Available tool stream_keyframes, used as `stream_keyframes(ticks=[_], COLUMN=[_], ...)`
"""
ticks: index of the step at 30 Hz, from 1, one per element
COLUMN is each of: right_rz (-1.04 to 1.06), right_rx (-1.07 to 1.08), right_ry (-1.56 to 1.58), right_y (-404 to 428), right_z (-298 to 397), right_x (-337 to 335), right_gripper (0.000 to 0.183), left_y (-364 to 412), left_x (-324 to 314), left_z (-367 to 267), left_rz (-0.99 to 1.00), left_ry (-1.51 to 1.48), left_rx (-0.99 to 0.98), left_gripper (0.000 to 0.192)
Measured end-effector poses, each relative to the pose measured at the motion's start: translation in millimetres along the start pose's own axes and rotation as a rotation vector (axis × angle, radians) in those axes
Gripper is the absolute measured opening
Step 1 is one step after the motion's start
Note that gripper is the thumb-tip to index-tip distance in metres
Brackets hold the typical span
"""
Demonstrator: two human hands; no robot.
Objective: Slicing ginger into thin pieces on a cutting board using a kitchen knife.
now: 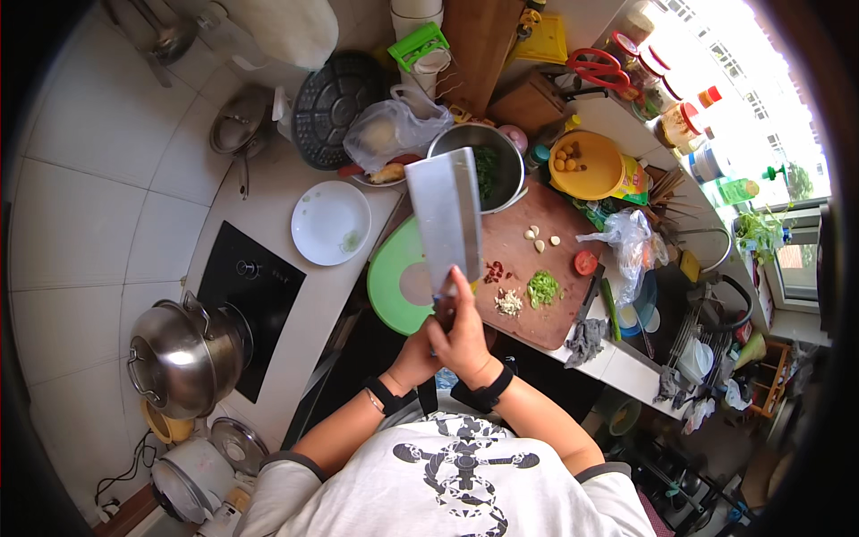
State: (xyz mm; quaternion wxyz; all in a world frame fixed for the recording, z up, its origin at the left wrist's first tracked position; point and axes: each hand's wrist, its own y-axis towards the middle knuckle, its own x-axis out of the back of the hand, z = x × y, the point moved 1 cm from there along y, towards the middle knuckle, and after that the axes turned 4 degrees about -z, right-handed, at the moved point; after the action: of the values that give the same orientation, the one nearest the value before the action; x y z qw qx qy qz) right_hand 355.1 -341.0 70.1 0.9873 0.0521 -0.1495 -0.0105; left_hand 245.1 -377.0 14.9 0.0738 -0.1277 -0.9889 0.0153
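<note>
Both my hands meet in front of my chest around the handle of a cleaver (444, 208), whose broad blade points away from me. My right hand (460, 332) grips it, one finger extended towards the blade. My left hand (415, 359) presses close against the right; whether it also holds the handle is partly hidden. Beneath the blade lies a green round board (396, 275). On the brown cutting board (496, 231) are chopped green onion (542, 288), minced garlic (508, 303), red chili pieces (494, 272), several garlic cloves (539, 246) and a cut tomato (585, 262).
A pot with leafy greens (508, 161) stands behind the cutting board, beside a yellow bowl (597, 181). At left are a white plate (329, 228), a black cooktop (268, 268) and a large steel pot (194, 356). A grey cloth (586, 342) hangs at the counter edge.
</note>
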Motion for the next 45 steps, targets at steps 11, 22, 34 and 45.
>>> stream_keyframes(ticks=[11, 22, 34, 45], right_rz=[-0.46, -0.461, -0.533, -0.452], right_rx=[-0.092, -0.232, -0.228, -0.264], right_ry=[-0.116, -0.086, -0.048, -0.094], right_y=[-38, -81, -78, -83], right_z=[6, -10, -22, -19], right_x=[153, 151, 151, 148], right_gripper=[0.075, 0.07, 0.071, 0.069], left_y=[132, 183, 196, 207], left_x=[21, -8, 14, -6], left_z=[69, 81, 71, 83], left_rz=[-0.092, -0.044, 0.245, 0.276], left_ry=[0.492, 0.817, 0.706, 0.956], left_rx=[0.281, 0.14, 0.132, 0.01], left_gripper=[0.04, 0.027, 0.028, 0.032])
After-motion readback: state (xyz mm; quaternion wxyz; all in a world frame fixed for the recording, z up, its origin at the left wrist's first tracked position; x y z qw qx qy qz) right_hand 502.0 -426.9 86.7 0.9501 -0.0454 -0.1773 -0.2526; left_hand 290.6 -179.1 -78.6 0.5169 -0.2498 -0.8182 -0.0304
